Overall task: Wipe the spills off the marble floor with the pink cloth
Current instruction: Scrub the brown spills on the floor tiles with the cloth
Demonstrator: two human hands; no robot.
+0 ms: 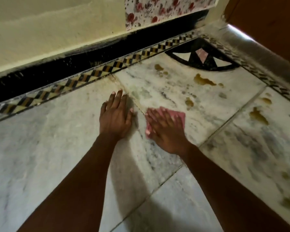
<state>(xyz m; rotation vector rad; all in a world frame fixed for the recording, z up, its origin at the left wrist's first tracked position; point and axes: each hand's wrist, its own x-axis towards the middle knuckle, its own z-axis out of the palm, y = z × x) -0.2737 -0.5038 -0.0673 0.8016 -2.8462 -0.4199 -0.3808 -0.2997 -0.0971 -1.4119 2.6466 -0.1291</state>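
Pink cloth (pixel 177 115) lies flat on the marble floor (pixel 40 148), near the middle of the view, just right of a tile seam. Right hand (pixel 166 131) presses down on it, fingers straight and spread, palm covering most of the cloth; only the far right corner and a strip along the left edge show. Hand is motion-blurred, fingers doubled in outline. No pinch or curl visible: flat-palm contact, nothing gripped.

Left hand (pixel 115 114) rests flat on bare marble just beside the cloth, apart from it, fingers straight and close together, pointing toward the wall. Holds nothing.

Spills (pixel 203 80): brown-yellow puddles, several. One beyond the cloth near the black inlay (pixel 203 64), with a smaller one left of it. One small patch between the cloth and that puddle, near the cloth's far corner. More on the next tile to the right, along its far edge and further down the right side. None touching the cloth as far as visible.

Marble is white with grey veining and dull smears. Checkered border (pixel 90 76), black and tan, runs along the wall base. Black skirting above it, then cream wall (pixel 49 30). Floral sheet (pixel 157 10) hangs on the wall at top. Brown wooden surface (pixel 266 22) at upper right.
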